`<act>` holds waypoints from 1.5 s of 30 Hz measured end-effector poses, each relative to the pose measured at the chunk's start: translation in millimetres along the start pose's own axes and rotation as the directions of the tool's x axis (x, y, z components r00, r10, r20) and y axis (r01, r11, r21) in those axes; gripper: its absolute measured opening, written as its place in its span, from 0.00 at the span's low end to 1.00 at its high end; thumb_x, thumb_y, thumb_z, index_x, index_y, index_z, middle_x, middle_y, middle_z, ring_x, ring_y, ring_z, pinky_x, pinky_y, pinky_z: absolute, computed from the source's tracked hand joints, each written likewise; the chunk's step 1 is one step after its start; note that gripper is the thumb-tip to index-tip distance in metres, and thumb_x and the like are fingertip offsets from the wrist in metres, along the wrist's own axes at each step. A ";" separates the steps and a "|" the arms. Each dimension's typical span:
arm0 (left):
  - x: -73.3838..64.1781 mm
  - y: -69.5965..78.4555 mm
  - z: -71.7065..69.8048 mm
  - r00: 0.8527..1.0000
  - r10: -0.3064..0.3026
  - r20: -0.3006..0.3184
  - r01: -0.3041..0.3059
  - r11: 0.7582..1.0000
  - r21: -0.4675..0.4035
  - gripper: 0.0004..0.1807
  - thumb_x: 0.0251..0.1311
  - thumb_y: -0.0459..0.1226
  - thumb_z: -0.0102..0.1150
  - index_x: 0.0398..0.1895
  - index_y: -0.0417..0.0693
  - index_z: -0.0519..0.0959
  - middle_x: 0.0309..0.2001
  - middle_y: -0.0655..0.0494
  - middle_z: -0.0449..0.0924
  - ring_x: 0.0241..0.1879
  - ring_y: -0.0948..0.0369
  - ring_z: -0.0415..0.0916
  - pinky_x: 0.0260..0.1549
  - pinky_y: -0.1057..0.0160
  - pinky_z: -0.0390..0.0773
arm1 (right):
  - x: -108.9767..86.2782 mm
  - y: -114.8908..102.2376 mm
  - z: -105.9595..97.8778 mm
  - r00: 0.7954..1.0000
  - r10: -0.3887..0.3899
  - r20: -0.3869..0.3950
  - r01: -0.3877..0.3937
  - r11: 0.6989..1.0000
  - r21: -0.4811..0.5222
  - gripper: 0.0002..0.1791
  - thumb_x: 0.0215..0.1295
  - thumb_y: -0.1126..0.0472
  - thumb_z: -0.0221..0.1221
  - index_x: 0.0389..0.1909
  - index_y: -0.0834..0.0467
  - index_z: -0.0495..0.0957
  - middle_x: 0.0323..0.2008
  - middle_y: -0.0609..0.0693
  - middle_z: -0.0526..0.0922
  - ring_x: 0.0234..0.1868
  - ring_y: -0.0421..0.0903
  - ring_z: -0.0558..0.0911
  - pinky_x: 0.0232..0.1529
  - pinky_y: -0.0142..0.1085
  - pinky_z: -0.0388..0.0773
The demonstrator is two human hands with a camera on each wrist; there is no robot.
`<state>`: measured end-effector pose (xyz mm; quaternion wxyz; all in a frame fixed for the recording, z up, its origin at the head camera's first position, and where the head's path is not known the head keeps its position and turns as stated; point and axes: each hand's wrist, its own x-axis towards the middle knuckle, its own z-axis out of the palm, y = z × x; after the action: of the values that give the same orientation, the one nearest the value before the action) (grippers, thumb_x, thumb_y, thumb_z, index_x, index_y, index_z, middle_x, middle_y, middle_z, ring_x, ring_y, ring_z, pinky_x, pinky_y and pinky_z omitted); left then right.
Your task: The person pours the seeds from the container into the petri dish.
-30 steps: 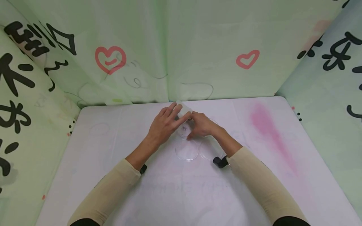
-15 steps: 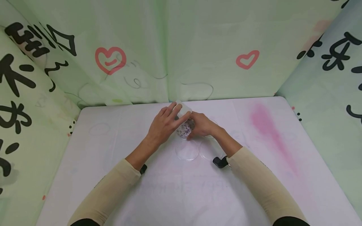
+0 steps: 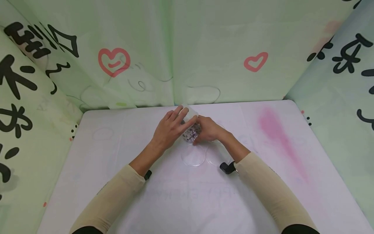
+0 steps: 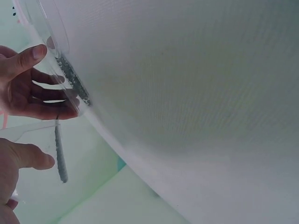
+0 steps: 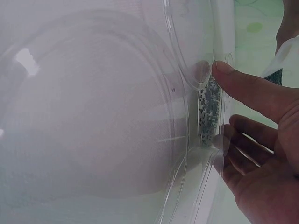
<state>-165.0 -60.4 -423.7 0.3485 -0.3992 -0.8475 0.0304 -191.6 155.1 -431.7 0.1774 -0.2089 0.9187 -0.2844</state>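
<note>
My left hand is pinching a whitish container, probably light and best steadied by its sides; it is sitting under my fingertips. Nearer me, the clear dish of speckled grains is lying between the thumb and fingers of my right hand, which is gripping its rim, likely stiff, slippery and brittle.

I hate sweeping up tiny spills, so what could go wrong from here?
Dark grains could miss the dish: the left hand holds the white container close to it, with grains visible in both. The right hand grips the dish at its sides, so a jerk might tip it. Stray grains could also land in the clear dish nearer the person.
</note>
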 end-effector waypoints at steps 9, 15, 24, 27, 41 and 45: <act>0.0 0.0 0.1 1.000 0.004 0.000 -0.004 1.000 0.006 0.31 0.61 0.25 0.65 0.65 0.60 0.75 0.62 0.47 0.72 0.66 0.48 0.70 0.55 0.54 0.77 | -0.8 -0.4 -0.7 1.000 -0.011 -0.005 0.011 1.000 0.002 0.50 0.43 0.59 0.83 0.70 0.60 0.72 0.64 0.61 0.79 0.66 0.60 0.79 0.68 0.54 0.74; -0.1 -0.2 -0.4 1.000 0.002 0.009 -0.002 1.000 0.010 0.31 0.62 0.25 0.64 0.65 0.60 0.75 0.62 0.46 0.71 0.66 0.48 0.71 0.54 0.54 0.76 | -0.8 -0.6 -0.4 1.000 -0.021 -0.010 0.021 1.000 -0.002 0.51 0.42 0.59 0.83 0.71 0.60 0.72 0.65 0.62 0.78 0.67 0.60 0.77 0.69 0.55 0.73; -1.7 -0.1 0.9 1.000 0.002 0.008 -0.002 1.000 0.006 0.31 0.61 0.26 0.66 0.65 0.60 0.75 0.62 0.46 0.71 0.67 0.47 0.71 0.54 0.54 0.76 | 0.4 0.7 0.8 1.000 -0.009 -0.008 0.009 1.000 -0.001 0.51 0.42 0.59 0.83 0.71 0.59 0.71 0.65 0.62 0.78 0.68 0.61 0.77 0.70 0.55 0.72; -1.7 0.3 1.1 1.000 -0.008 0.011 0.008 1.000 -0.004 0.31 0.61 0.26 0.65 0.65 0.60 0.75 0.63 0.46 0.71 0.67 0.47 0.71 0.54 0.54 0.76 | 0.4 1.2 0.9 1.000 -0.006 -0.008 0.006 1.000 0.002 0.52 0.41 0.59 0.84 0.71 0.59 0.71 0.66 0.61 0.78 0.68 0.61 0.77 0.70 0.55 0.73; -7.4 0.2 5.4 0.903 -0.383 0.194 0.426 0.850 -0.309 0.43 0.49 0.20 0.68 0.69 0.59 0.74 0.66 0.45 0.67 0.69 0.46 0.65 0.59 0.45 0.75 | 2.7 3.1 1.1 1.000 -0.031 -0.004 0.031 0.999 -0.022 0.51 0.41 0.59 0.83 0.69 0.64 0.73 0.66 0.59 0.78 0.69 0.60 0.76 0.72 0.52 0.70; -12.6 -1.5 7.9 0.811 -0.510 0.289 0.586 0.699 -0.410 0.49 0.41 0.21 0.74 0.70 0.58 0.71 0.68 0.46 0.64 0.71 0.45 0.62 0.66 0.44 0.69 | 3.4 3.3 0.9 1.000 -0.028 0.001 0.028 0.999 -0.016 0.52 0.41 0.59 0.83 0.71 0.64 0.72 0.68 0.60 0.77 0.70 0.61 0.75 0.74 0.52 0.68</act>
<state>-165.3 -68.4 -436.3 0.1651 -0.1982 -0.9317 -0.2559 -195.0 155.6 -435.1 0.1719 -0.2233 0.9179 -0.2794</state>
